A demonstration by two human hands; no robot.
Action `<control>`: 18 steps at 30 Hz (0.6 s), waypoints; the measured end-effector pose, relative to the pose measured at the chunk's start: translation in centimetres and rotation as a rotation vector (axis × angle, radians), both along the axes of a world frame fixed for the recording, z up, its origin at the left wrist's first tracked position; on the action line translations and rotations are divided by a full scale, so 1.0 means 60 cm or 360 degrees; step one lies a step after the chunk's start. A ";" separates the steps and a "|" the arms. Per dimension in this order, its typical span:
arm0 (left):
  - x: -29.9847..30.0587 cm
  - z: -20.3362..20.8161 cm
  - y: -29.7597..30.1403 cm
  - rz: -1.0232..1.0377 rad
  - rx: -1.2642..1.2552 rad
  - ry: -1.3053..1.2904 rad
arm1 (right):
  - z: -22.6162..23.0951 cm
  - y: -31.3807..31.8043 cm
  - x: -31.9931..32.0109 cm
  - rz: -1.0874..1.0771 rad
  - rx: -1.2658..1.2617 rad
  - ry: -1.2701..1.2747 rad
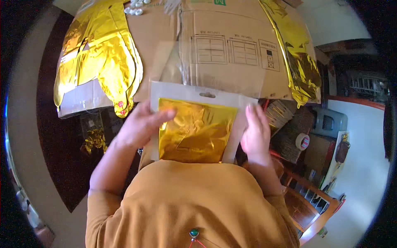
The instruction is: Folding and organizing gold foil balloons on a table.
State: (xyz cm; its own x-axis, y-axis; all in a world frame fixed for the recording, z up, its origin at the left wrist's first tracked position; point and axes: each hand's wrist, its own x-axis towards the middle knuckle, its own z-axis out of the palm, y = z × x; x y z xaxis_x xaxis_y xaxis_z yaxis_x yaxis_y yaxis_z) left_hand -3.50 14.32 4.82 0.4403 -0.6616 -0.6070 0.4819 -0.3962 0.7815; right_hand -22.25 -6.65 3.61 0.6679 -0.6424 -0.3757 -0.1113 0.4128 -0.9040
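Close to my body I hold a flat package (197, 130) with a pale border, a hang hole at its top and a folded gold foil balloon showing in the middle. My left hand (142, 126) grips its left side, the thumb lying across the front. At the right edge, my right hand (255, 131) has its fingers pointing up along the border; the fingers behind the package are hidden. Just beyond the package is a cardboard surface (231, 76) with printed boxes on it.
Flat gold foil balloons (99, 58) hang over the cardboard's left side, and more gold foil (300, 62) drapes over the right. Small white pieces (134, 8) lie at the far edge. On the right are a tape roll (302, 141), a grey plastic stool (331, 122) and a wooden chair (304, 202).
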 end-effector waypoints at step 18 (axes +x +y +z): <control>-0.049 -0.036 -0.001 0.0239 -0.0590 -0.0320 | -0.036 -0.063 -0.004 0.0391 0.0873 -0.0183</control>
